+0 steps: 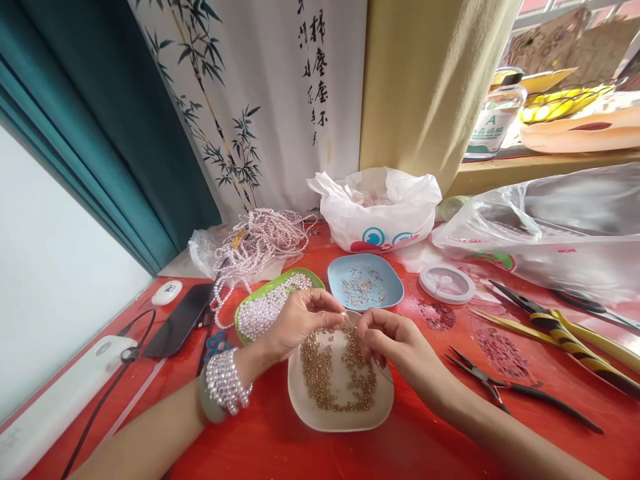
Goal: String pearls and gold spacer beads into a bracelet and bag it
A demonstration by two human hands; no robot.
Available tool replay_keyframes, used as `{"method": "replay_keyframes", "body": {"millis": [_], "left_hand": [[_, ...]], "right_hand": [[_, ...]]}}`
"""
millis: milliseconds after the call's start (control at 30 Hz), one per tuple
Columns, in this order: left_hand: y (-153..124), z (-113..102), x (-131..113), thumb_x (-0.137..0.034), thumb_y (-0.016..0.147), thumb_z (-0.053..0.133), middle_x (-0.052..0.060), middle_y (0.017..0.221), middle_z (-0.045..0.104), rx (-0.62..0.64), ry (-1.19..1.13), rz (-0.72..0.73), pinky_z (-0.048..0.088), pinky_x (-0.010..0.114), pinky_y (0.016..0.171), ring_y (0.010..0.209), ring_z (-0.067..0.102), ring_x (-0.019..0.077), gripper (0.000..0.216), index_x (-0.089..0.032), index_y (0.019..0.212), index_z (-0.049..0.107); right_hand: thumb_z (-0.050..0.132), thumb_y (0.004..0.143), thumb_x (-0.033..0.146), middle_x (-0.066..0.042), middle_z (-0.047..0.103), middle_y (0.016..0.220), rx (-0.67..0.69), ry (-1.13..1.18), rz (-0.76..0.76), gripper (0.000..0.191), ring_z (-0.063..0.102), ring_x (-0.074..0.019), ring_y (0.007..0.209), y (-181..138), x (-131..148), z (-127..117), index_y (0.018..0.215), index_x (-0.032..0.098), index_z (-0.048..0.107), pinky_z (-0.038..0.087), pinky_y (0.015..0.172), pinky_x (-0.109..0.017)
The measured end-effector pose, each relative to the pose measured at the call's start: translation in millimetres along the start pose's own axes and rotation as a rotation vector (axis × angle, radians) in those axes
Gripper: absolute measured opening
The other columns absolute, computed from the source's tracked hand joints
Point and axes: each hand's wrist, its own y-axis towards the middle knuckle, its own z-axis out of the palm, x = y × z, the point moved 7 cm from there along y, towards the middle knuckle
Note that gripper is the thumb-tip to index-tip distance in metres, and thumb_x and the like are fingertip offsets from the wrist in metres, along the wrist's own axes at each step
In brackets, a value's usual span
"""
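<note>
My left hand (313, 315) is pinched above the far rim of a cream dish (340, 421) of small gold beads (320, 373). A tiny pale spot shows at its fingertips; whether it is a bead or a nail I cannot tell. Beside it, over the dish's right side, my right hand (387, 335) has its fingers closed on a thin wire (384, 373), which curves down below them. A pearl bracelet (227, 381) wraps my left wrist. Behind that hand lies a green tray (313, 275) of pinkish-white pearl beads (263, 313).
A blue dish (335, 267) holds small metal pieces. Pearl strands (265, 240) are heaped at the back left, beside a white plastic bag (377, 217). Black pliers (530, 393), yellow tweezers (515, 325) and a wire spool (447, 283) lie right. A phone (177, 320) and power strip (65, 393) lie left.
</note>
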Motion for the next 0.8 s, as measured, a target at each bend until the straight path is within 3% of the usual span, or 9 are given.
{"method": "replay_keyframes", "body": {"millis": [233,433,600,800], "left_hand": [[0,-3,-4,-0.015,0.059,0.074,-0.001,0.065,0.06,-0.042,0.013,0.061,0.042,0.021,0.06,0.06,0.054,0.0075,0.016,-0.013,0.068,0.062],[-5,0,-15,-0.016,0.064,0.072,0.0,0.069,0.06,-0.041,0.159,0.18,0.044,0.022,0.063,0.066,0.055,0.0096,0.012,-0.014,0.071,0.062],[-12,10,-26,-0.017,0.066,0.07,0.0,0.069,0.06,-0.002,0.253,0.301,0.046,0.024,0.066,0.068,0.056,0.0114,0.009,-0.015,0.069,0.062],[-16,14,-29,-0.017,0.067,0.069,0.001,0.071,0.06,-0.001,0.332,0.35,0.048,0.023,0.066,0.069,0.057,0.0114,0.008,-0.015,0.07,0.062]], "right_hand": [[0.047,0.071,0.023,0.005,0.048,0.052,-0.01,-0.021,-0.029,0.01,0.042,-0.0084,0.049,1,0,-1,0.062,0.018,0.046,0.031,0.047,-0.021],[0.053,0.077,0.038,0.006,0.047,0.053,-0.006,0.013,-0.045,0.022,0.041,-0.0078,0.049,2,-4,-2,0.084,0.017,0.053,0.032,0.046,-0.02],[0.053,0.079,0.04,0.005,0.048,0.054,0.003,0.002,-0.086,0.024,0.041,-0.0078,0.049,2,0,-1,0.073,0.017,0.052,0.032,0.046,-0.021],[0.052,0.079,0.042,0.005,0.047,0.055,0.031,-0.009,-0.119,0.024,0.041,-0.0086,0.05,2,0,2,0.074,0.018,0.051,0.032,0.046,-0.021]]}}
